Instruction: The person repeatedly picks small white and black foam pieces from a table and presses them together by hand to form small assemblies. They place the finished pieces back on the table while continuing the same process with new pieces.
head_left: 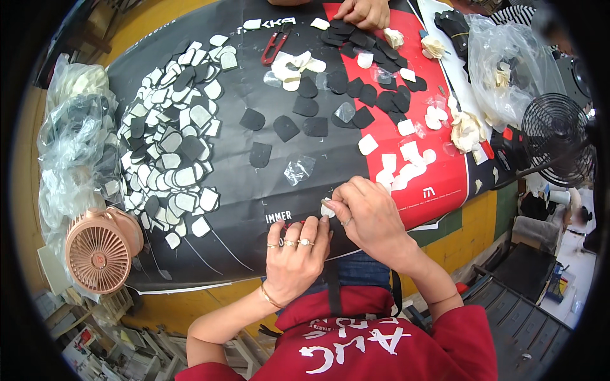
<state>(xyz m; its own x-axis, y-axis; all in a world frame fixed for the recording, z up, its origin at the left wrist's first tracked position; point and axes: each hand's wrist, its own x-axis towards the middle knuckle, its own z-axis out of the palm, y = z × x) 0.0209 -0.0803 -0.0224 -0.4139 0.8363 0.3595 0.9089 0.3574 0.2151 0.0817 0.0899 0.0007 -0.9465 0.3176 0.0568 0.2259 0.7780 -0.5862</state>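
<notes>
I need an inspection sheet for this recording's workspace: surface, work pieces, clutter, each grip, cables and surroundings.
Surface: black mat with a red section at right.
Work pieces: heaped black and white tab-shaped pieces at left; loose black pieces around the centre.
Clutter: red-handled snips, crumpled clear wrapper, plastic bags at the left edge.
Left grip: fingertips beside the small white piece; contact unclear.
Right grip: thumb and fingers closed on that piece.
Cables: none identifiable.
Surroundings: pink fan left, black fan right, another person's hand across the mat.
</notes>
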